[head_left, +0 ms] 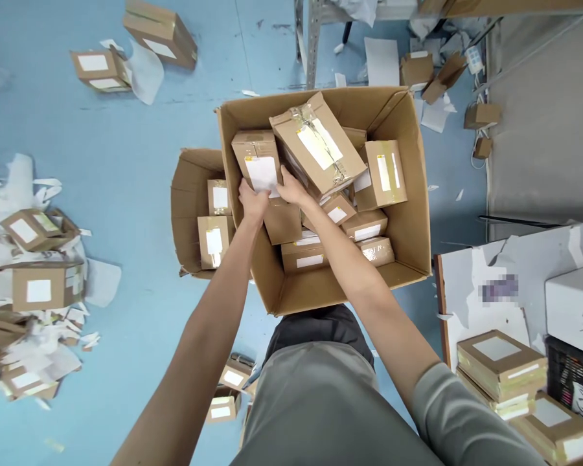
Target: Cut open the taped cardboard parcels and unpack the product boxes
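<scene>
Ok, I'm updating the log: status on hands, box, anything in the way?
Left hand, right hand on box, near end. Box inside carton. Possible snag: bigger box, right side.

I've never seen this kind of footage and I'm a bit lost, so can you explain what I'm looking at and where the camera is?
There's no machine here: these are a person's bare left hand and right hand. The single picture comes from a camera worn on that person's head, looking down past their own arms. In front of them, a large open carton holds many smaller brown boxes, one bigger taped box lying slanted across others. Both hands grip a white-labelled box near its lower end; I can't tell whether it's lifted. Another open carton stands to the left on the blue floor, where more boxes and paper scraps lie.
</scene>
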`<state>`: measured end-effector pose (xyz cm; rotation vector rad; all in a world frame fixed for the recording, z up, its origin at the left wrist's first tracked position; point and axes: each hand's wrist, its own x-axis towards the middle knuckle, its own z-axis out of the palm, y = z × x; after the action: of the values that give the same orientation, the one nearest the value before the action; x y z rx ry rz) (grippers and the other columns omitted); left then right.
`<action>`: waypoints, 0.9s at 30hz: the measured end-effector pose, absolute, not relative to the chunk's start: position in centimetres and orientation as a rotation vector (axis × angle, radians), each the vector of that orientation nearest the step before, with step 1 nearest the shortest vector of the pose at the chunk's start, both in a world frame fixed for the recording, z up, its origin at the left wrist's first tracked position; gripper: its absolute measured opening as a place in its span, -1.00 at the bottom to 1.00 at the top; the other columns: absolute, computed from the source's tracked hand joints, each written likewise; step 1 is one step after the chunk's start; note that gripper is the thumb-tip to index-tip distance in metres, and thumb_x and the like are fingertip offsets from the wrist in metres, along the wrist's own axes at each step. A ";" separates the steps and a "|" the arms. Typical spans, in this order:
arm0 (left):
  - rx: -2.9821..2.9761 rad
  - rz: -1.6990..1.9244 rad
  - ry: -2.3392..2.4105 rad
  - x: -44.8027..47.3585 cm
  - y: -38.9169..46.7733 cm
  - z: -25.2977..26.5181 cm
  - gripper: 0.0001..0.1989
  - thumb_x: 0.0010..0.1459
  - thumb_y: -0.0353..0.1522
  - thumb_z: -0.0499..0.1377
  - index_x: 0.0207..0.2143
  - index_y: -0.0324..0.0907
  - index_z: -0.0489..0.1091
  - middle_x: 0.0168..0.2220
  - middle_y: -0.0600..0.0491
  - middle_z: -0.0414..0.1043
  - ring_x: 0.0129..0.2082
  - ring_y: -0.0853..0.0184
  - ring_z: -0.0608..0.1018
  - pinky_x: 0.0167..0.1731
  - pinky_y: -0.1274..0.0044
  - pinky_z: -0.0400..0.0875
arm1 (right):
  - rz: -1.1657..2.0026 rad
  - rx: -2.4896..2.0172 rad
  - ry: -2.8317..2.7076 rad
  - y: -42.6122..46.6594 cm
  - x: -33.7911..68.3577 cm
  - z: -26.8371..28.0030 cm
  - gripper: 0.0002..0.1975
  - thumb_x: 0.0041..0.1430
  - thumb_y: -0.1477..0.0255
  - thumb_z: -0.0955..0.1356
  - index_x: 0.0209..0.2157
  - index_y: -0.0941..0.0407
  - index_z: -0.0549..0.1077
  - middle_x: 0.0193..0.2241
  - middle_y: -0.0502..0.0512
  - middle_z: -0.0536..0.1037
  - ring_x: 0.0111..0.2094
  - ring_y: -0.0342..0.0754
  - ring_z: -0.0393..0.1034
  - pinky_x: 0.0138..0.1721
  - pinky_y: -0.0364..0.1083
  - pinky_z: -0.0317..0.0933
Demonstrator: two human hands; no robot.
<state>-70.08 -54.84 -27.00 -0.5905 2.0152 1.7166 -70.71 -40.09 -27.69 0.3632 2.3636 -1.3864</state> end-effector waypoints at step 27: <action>0.912 1.433 1.813 -28.7 -40.3 -1.6 -0.30 0.61 0.01 0.15 0.66 0.07 0.25 0.48 -0.23 0.33 0.59 -0.05 0.39 0.61 0.21 0.31 | -1.160 2.163 2.793 -33.3 -16.3 -1.2 -0.11 0.52 0.08 0.39 0.72 -0.07 0.12 0.63 0.27 0.34 0.62 0.38 0.25 0.62 0.47 0.18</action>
<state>-28.70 -40.32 -1.62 0.9118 1.8133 1.4327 -16.31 -33.30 -1.20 2.1631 2.7934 -1.1601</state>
